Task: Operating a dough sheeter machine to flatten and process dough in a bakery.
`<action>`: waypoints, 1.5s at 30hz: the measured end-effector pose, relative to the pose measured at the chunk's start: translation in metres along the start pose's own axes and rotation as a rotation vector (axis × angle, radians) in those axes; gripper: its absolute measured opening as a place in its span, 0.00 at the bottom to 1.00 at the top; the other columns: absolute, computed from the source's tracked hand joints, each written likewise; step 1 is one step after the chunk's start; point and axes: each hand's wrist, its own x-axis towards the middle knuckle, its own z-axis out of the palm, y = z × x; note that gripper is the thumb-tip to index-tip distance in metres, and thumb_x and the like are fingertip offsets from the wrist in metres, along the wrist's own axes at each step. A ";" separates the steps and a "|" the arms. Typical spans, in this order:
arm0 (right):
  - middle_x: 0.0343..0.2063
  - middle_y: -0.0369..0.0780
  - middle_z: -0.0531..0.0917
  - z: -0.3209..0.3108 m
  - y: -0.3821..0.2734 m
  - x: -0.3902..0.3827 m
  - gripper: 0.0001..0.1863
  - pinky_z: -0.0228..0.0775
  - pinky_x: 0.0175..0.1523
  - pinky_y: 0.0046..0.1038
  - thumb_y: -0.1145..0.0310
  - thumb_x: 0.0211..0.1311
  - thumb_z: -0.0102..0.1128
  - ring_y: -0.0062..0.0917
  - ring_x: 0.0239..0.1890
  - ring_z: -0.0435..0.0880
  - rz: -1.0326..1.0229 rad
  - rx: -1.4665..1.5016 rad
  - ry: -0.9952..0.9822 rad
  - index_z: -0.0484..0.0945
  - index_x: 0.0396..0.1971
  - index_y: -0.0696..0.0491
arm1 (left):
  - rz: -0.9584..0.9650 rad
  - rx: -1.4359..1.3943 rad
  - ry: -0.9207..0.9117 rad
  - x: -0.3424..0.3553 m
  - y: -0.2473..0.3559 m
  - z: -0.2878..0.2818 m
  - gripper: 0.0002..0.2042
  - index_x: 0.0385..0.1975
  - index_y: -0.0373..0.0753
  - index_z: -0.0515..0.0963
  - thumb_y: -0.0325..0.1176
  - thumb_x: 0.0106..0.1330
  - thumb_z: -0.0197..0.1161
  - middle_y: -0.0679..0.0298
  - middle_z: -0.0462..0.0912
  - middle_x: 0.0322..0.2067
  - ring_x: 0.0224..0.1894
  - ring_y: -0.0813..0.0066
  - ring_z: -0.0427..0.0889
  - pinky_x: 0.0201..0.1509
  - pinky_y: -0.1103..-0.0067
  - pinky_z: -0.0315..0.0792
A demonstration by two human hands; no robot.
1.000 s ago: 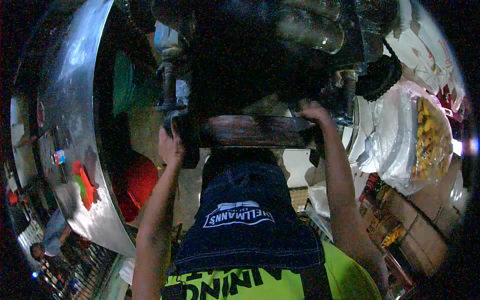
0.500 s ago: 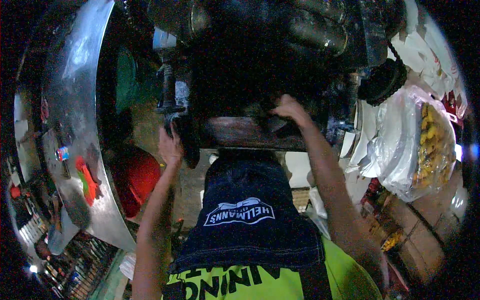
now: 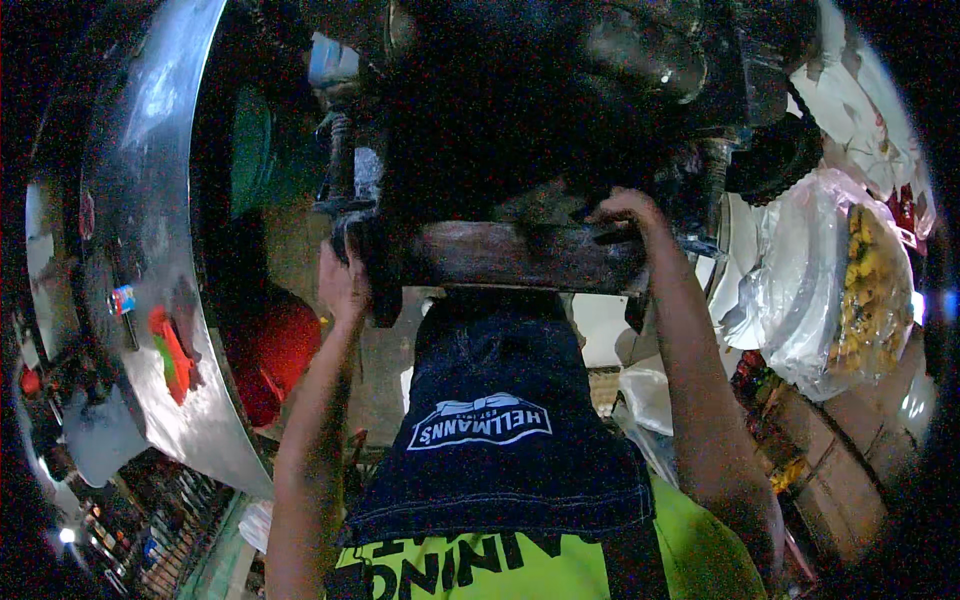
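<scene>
Head view: brown crossbar spans dark machinery, just beyond apron. Left hand against dark bracket at bar's left end, likely bracing; right hand curled near right end. Too dark to tell either grip.

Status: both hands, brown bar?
Left hand at dark block. Right hand by right end of brown bar, grip unclear. Too dark beyond to tell.
</scene>
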 end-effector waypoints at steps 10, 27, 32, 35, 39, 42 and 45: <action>0.17 0.36 0.78 -0.014 0.017 0.049 0.21 0.69 0.30 0.34 0.50 0.45 0.61 0.26 0.19 0.71 0.021 -0.203 -0.184 0.81 0.21 0.56 | -0.071 0.150 -0.019 0.021 -0.024 0.024 0.25 0.47 0.38 0.69 0.55 0.64 0.44 0.46 0.76 0.41 0.44 0.43 0.73 0.47 0.61 0.67; 0.39 0.43 0.82 0.006 -0.022 0.037 0.25 0.72 0.42 0.32 0.50 0.47 0.63 0.27 0.37 0.79 -0.259 0.158 -0.240 0.80 0.40 0.53 | -0.082 0.261 -0.011 0.003 0.005 0.050 0.25 0.49 0.42 0.68 0.56 0.64 0.44 0.50 0.76 0.42 0.43 0.46 0.75 0.44 0.62 0.69; 0.39 0.49 0.80 -0.015 -0.006 0.039 0.32 0.72 0.45 0.33 0.45 0.45 0.63 0.33 0.38 0.80 -0.099 -0.288 -0.246 0.77 0.45 0.53 | -0.082 0.183 0.042 0.002 0.005 0.047 0.23 0.46 0.42 0.69 0.56 0.64 0.44 0.50 0.76 0.40 0.42 0.46 0.75 0.43 0.62 0.68; 0.39 0.49 0.80 -0.022 0.018 0.023 0.32 0.72 0.45 0.34 0.44 0.45 0.63 0.34 0.38 0.80 -0.134 -0.268 -0.242 0.77 0.44 0.54 | -0.087 0.181 0.005 -0.006 0.019 0.043 0.23 0.44 0.41 0.69 0.56 0.64 0.44 0.50 0.76 0.40 0.42 0.46 0.75 0.43 0.62 0.68; 0.39 0.49 0.80 0.009 -0.124 0.000 0.32 0.72 0.45 0.34 0.44 0.45 0.62 0.36 0.39 0.80 -0.203 -0.184 -0.103 0.78 0.43 0.54 | -0.046 0.035 -0.023 0.005 -0.010 0.043 0.25 0.46 0.40 0.70 0.56 0.65 0.43 0.49 0.75 0.43 0.44 0.45 0.73 0.45 0.61 0.67; 0.39 0.49 0.80 0.035 -0.173 -0.030 0.31 0.72 0.45 0.35 0.43 0.45 0.62 0.37 0.39 0.80 -0.241 -0.085 -0.010 0.78 0.42 0.55 | -0.133 0.210 -0.059 0.000 -0.011 0.034 0.25 0.50 0.40 0.68 0.55 0.65 0.42 0.49 0.76 0.43 0.45 0.46 0.73 0.46 0.61 0.67; 0.38 0.49 0.80 0.037 -0.151 -0.059 0.31 0.72 0.45 0.35 0.43 0.45 0.61 0.38 0.39 0.80 -0.325 -0.024 0.062 0.79 0.41 0.55 | 0.003 0.155 0.077 -0.002 -0.017 0.031 0.26 0.50 0.40 0.67 0.55 0.65 0.43 0.49 0.76 0.43 0.45 0.45 0.74 0.45 0.62 0.67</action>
